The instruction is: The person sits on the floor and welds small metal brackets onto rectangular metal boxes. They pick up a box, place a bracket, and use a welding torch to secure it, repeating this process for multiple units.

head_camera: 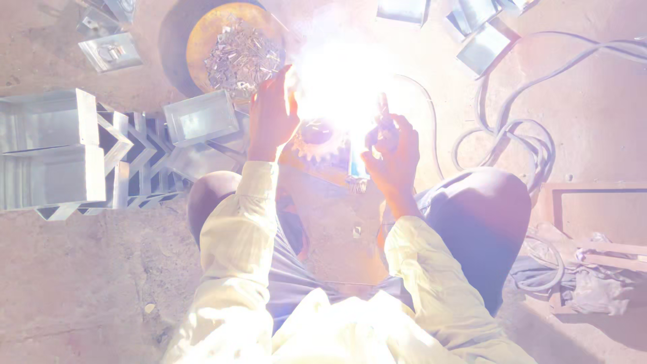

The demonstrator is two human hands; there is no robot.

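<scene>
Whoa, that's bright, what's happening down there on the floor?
A person sits on the ground with both hands raised to a dazzling white glare. The right hand grips a dark, slim tool that points into the glare; the left hand is held up open beside it. A toothed metal wheel lies just below. Shiny metal boxes stand to the left, cables loop to the right.

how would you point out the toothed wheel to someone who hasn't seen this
Find the white glare between the raised hands. Just under it, by the left hand, lies the gear. It alone is round and rust-coloured with teeth; the boxes nearby are square and shiny.
</scene>
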